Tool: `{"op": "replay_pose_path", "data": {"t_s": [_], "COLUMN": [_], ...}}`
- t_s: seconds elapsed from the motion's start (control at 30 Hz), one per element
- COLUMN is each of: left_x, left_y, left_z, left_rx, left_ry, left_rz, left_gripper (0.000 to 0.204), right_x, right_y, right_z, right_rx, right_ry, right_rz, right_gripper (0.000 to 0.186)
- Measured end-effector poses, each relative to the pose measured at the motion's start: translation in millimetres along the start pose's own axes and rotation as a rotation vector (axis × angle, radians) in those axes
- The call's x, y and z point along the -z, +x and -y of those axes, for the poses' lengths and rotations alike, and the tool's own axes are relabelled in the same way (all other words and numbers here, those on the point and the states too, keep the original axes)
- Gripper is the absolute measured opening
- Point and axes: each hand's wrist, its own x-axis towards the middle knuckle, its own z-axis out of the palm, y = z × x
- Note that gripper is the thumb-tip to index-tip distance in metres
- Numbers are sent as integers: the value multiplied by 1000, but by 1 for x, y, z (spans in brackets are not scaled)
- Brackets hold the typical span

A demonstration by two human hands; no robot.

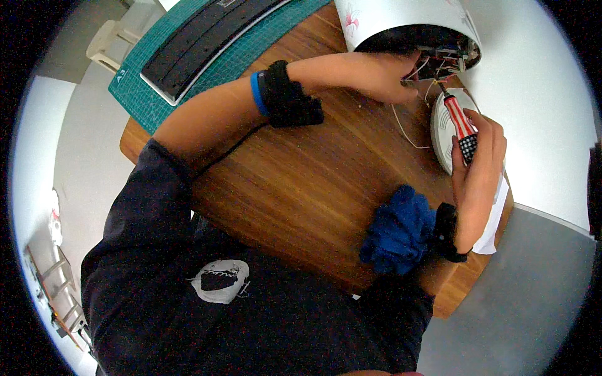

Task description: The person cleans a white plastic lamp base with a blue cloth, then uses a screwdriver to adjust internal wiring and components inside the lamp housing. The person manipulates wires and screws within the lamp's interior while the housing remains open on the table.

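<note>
A white cylindrical appliance housing point(401, 15) with a pink flower print lies on its side, its open end toward me, showing wires and parts inside. My left hand point(392, 78) reaches to that opening, its fingers closed around a thin white wire point(421, 67); the fingertips are partly hidden. In my right hand point(480, 153) is a screwdriver point(461, 122) with a red-and-white striped, dark checked handle. Its tip points up at the wires by the opening. Beneath the screwdriver rests a round white vented cover point(443, 141), touching or close to the housing.
A crumpled dark blue cloth point(398, 232) lies on the wooden table point(295, 188) by my right wrist. A long black panel point(207, 44) lies on a green cutting mat point(135, 94) at the far left. White paper point(492, 225) sticks out at the right edge. A loose wire point(407, 135) trails over the table.
</note>
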Motion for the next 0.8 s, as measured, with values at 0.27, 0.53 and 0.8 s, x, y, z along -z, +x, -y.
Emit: {"op": "replay_pose_path", "data": {"t_s": [0.27,0.53,0.8], "left_x": [6,6,10], "left_y": [-2,-3,-5], "left_z": [4,2,-1], "left_rx": [-59,-74,-41], "left_ry": [-4,-32,-20], "left_rz": [-9,-25,21], "left_gripper": [83,84,83], "right_x": [-1,-5,4], "right_y": [0,-6,-6], "right_z": [1,-3,3], "right_rx": [-293,-109,-75], "right_ry": [157,77,102], "right_rz": [89,-41,37], "right_gripper": [35,35,40]}}
